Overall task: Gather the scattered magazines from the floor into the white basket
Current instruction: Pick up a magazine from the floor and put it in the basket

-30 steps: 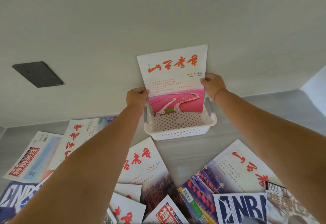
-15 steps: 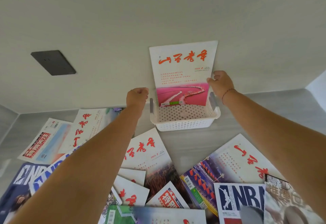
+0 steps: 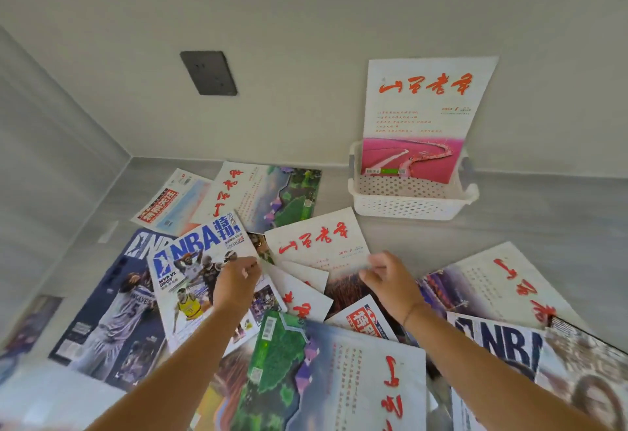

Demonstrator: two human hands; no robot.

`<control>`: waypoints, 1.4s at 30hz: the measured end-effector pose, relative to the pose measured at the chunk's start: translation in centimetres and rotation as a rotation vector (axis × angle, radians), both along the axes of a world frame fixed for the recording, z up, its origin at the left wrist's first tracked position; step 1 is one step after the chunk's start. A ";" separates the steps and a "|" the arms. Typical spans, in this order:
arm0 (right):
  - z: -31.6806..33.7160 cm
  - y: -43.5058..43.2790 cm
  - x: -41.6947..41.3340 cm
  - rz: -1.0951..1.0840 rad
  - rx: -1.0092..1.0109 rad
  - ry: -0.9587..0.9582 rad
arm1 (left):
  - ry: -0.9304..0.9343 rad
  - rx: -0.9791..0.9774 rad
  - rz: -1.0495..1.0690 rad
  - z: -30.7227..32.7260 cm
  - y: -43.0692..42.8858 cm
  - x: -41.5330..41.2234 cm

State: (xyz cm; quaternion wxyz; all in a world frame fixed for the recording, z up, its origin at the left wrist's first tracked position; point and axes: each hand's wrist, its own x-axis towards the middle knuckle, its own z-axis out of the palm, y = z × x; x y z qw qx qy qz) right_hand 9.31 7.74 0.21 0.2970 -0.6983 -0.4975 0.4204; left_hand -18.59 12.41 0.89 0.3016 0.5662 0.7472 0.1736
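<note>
The white basket (image 3: 407, 206) stands on the floor against the wall at the upper right. One white magazine with red lettering and a pink picture (image 3: 421, 118) stands upright in it, leaning on the wall. Several magazines lie scattered over the floor. My left hand (image 3: 236, 282) hovers over the white NBA magazine (image 3: 193, 271), fingers curled, holding nothing that I can see. My right hand (image 3: 390, 279) is spread open at the right edge of a white magazine with red lettering (image 3: 316, 243).
A dark wall socket (image 3: 208, 73) sits on the wall at the upper left. A room corner lies at the left. More magazines cover the floor: a dark NBA issue (image 3: 115, 308) at left, a green map cover (image 3: 289, 362) close to me, others at right (image 3: 499, 281).
Both hands have let go of the magazine in the basket and drawn back toward me, down over the scattered pile. The view has swung left and down.
</note>
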 end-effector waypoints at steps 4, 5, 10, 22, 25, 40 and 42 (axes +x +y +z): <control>-1.3 -3.2 -3.4 0.103 -0.035 -0.061 | 0.211 0.024 -0.269 -1.6 -5.6 -1.7; -1.5 -4.0 -3.7 0.127 -0.002 -0.114 | 0.243 0.022 -0.369 -1.9 -6.6 -1.4; -1.3 -6.6 -3.2 0.201 0.115 -0.364 | 0.382 0.063 -0.768 -2.9 -8.8 1.9; -1.3 -10.5 2.0 0.073 0.021 -0.322 | 0.582 -0.169 -0.989 -1.4 -6.0 7.9; -1.0 -11.0 2.7 0.046 -0.002 -0.307 | 0.430 -0.255 -0.983 -1.0 -5.5 8.4; 1.3 -10.0 7.2 -0.135 -0.315 0.588 | -0.521 -0.243 -0.459 4.3 0.6 6.6; 1.6 -9.7 8.1 -0.220 -0.307 0.812 | -0.582 -0.235 -0.410 4.7 1.6 6.5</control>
